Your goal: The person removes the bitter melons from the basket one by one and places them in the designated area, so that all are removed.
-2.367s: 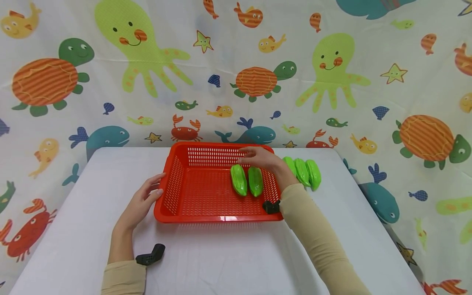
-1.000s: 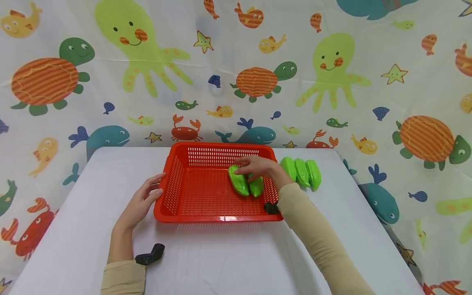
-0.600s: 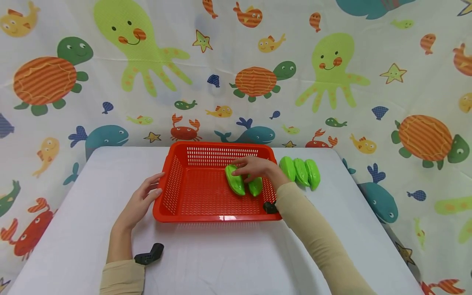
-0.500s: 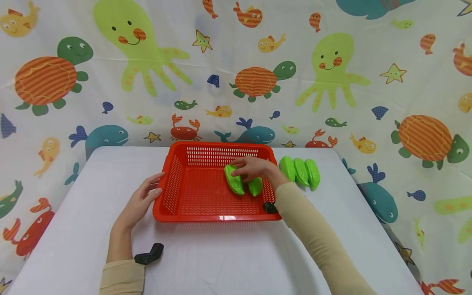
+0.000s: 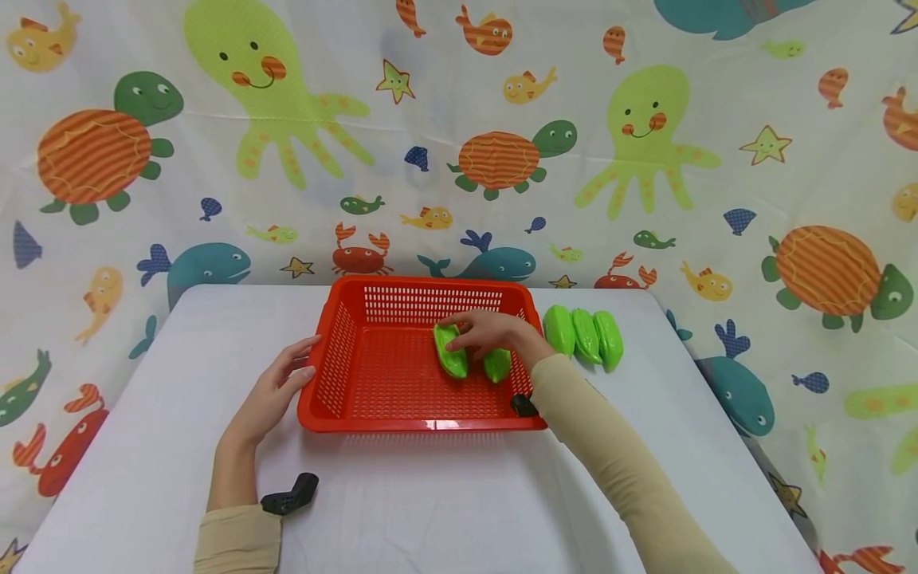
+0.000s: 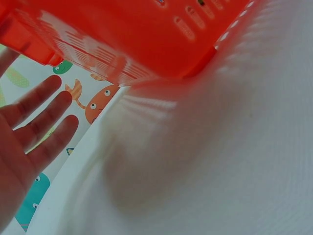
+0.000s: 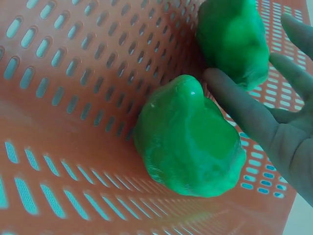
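Two glossy green vegetable-like pieces lie in the red basket [image 5: 387, 383]. My right hand [image 5: 491, 331] is over them, its thumb and fingers at the left piece [image 5: 450, 355]; the right piece [image 5: 497, 367] is partly under the hand. In the right wrist view the thumb and spread fingers of my hand [image 7: 293, 122] touch the farther piece [image 7: 234, 39], while the nearer piece [image 7: 190, 139] lies free of them. My left hand [image 5: 265, 399] rests at the basket's left wall, fingers loosely extended; the left wrist view shows this hand [image 6: 34, 132] beside the basket [image 6: 122, 39].
Several more green pieces [image 5: 586, 336] stand side by side on the white table [image 5: 430, 510], right of the basket. A black device [image 5: 292, 494] is at the left wrist and another [image 5: 523, 406] at the right wrist. A sea-animal cloth [image 5: 430, 104] hangs behind.
My right hand has come down into the basket and moved slightly left and toward me. The left piece has shifted left with it, widening its gap from the other. My left hand stays in place.
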Tool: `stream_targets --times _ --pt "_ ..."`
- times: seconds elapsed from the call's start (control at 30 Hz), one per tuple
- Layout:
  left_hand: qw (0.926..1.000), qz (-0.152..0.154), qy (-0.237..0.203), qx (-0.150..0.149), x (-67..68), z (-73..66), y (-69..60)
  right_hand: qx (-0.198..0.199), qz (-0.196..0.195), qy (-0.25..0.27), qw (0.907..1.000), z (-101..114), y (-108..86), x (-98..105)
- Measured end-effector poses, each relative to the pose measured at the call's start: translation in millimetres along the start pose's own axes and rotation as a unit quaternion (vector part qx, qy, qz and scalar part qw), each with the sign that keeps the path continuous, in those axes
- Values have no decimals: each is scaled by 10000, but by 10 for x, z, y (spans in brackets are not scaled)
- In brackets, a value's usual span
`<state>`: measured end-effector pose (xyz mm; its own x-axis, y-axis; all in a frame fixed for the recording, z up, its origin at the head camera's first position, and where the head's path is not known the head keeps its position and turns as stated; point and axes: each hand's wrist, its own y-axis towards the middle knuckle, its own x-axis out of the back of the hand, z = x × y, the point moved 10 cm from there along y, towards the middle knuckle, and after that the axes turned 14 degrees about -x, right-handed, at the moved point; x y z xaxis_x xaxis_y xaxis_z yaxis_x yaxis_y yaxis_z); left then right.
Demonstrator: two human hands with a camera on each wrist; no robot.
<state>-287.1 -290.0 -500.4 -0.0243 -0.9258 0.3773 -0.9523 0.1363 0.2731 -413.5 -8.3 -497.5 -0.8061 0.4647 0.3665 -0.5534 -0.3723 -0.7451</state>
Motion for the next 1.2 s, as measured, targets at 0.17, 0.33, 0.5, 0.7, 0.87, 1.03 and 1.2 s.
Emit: stream_targets --times 0.17,0.33,0.5,0.7,0.87,1.03,1.2 --pt "10000 3 1 -25 -8 4 0 111 -141 -170 9997 32 13 -11" --pt "10000 -39 -12 -38 -23 21 -28 381 -466 -687 9958 112 26 -25" --pt "10000 -43 -3 -13 -34 5 -36 541 -879 -1227 9871 180 30 -16" --pt "10000 -55 -7 -4 -35 -8 -43 636 -913 -1459 9830 198 29 -42" --pt "10000 -39 -60 -32 -49 8 -46 762 -808 -1501 9824 216 33 -55" --pt "9999 -31 -119 -87 -63 4 -50 687 -806 -1529 9826 193 45 -37" --pt "9999 -52 -142 -81 -64 -10 -54 681 -845 -1590 9813 184 40 -27"
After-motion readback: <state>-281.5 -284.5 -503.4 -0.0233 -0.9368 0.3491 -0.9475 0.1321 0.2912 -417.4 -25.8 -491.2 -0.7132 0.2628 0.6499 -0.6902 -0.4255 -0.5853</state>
